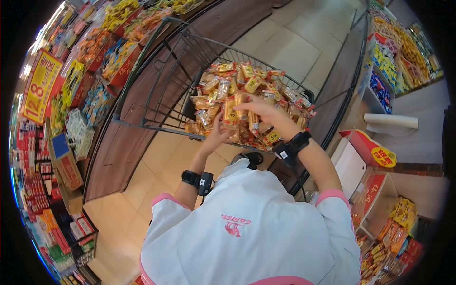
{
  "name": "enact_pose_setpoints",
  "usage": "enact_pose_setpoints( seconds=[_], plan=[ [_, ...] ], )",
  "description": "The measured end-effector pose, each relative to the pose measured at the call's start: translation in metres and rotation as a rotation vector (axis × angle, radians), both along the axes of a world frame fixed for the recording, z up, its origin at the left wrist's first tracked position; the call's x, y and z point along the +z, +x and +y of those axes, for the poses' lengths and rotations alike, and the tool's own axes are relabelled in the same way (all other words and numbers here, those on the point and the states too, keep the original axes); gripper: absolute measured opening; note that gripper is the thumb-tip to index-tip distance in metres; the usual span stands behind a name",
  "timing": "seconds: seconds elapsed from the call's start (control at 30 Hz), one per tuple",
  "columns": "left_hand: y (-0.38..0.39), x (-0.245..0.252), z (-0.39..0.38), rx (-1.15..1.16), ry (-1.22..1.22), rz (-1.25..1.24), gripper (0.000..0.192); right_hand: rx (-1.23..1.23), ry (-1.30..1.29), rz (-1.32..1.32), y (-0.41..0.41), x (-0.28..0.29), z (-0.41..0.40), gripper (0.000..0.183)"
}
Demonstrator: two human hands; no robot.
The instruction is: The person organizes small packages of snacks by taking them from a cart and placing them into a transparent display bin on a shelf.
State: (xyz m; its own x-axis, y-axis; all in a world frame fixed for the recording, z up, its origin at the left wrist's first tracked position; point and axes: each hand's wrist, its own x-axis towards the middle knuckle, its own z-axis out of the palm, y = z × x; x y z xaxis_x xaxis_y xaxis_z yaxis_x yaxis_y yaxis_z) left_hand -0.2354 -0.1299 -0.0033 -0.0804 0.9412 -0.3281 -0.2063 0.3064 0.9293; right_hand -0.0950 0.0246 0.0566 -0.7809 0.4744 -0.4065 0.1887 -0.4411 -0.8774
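Note:
A heap of individually wrapped golden snack packets [253, 83] fills one end of a grey wire shopping cart [160, 126] in front of me. My right hand [262, 108] reaches over the heap from the right, its fingertips closed on an upright wrapped snack [241, 106]. Just left of it stands another clear-wrapped snack [230, 113] with red and yellow print. My left hand [218, 134] holds that one near its lower end, with thumb and fingers on either side; part of the grip is hidden. Both wrists carry black strapped devices.
Display bins of wrapped sweets [92, 50] line the left, with a yellow price sign [42, 86]. On the right are a white plastic roll [391, 121], a clear bin with a red label [376, 197] and more sweets. Brown counter panels [117, 160] flank the tiled floor [156, 171].

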Motion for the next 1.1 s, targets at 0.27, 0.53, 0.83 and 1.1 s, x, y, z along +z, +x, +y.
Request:
enact_pose_setpoints(
  seconds=[0.27,0.53,0.83,1.1],
  plan=[
    [-0.02,0.019,-0.001,0.039,0.275,-0.6,0.069,-0.034,0.17,-0.08,-0.04,0.014,-0.017,0.052],
    [-0.082,0.015,0.061,0.343,0.067,-0.345,0.049,-0.205,-0.213,0.243,-0.072,0.032,0.022,0.077],
    [-0.081,-0.009,0.049,0.569,-0.123,0.063,0.047,-0.096,0.194,0.04,0.013,0.011,0.016,0.052],
    [-0.085,-0.053,0.067,0.066,-0.209,0.822,0.08,-0.314,0.131,-0.147,0.174,0.026,-0.057,0.029]
  ],
)
